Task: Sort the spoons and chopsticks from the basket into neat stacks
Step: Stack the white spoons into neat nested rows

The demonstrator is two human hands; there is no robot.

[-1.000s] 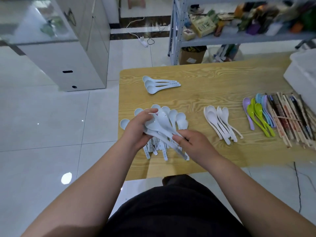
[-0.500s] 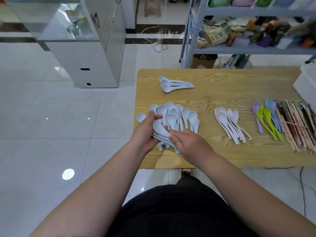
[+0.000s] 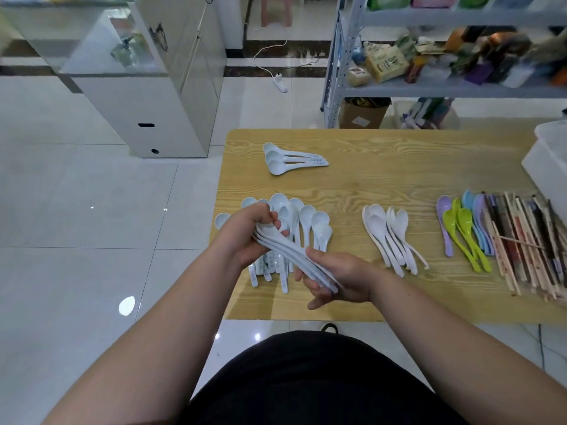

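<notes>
A nested stack of pale blue spoons (image 3: 288, 251) is held between both hands above the table's near left part. My left hand (image 3: 245, 237) grips the bowl end, and my right hand (image 3: 334, 279) curls round the handle ends. Beneath them a row of pale blue spoons (image 3: 310, 223) lies on the wooden table (image 3: 399, 167). Three more pale blue spoons (image 3: 288, 159) lie stacked farther back. White spoons (image 3: 389, 237) lie in the middle. Coloured spoons (image 3: 463, 231) and a bundle of chopsticks (image 3: 527, 240) lie at the right.
A white basket (image 3: 549, 157) stands at the table's right edge, partly out of frame. Behind the table is a metal shelf (image 3: 429, 87) full of goods, with a cardboard box (image 3: 363, 113) under it. A white cabinet (image 3: 147, 96) stands on the tiled floor at the left.
Both hands have lifted the spoon stack off the row and drawn it toward me. My right hand has slid down to the handle ends. The camera has tilted slightly.
</notes>
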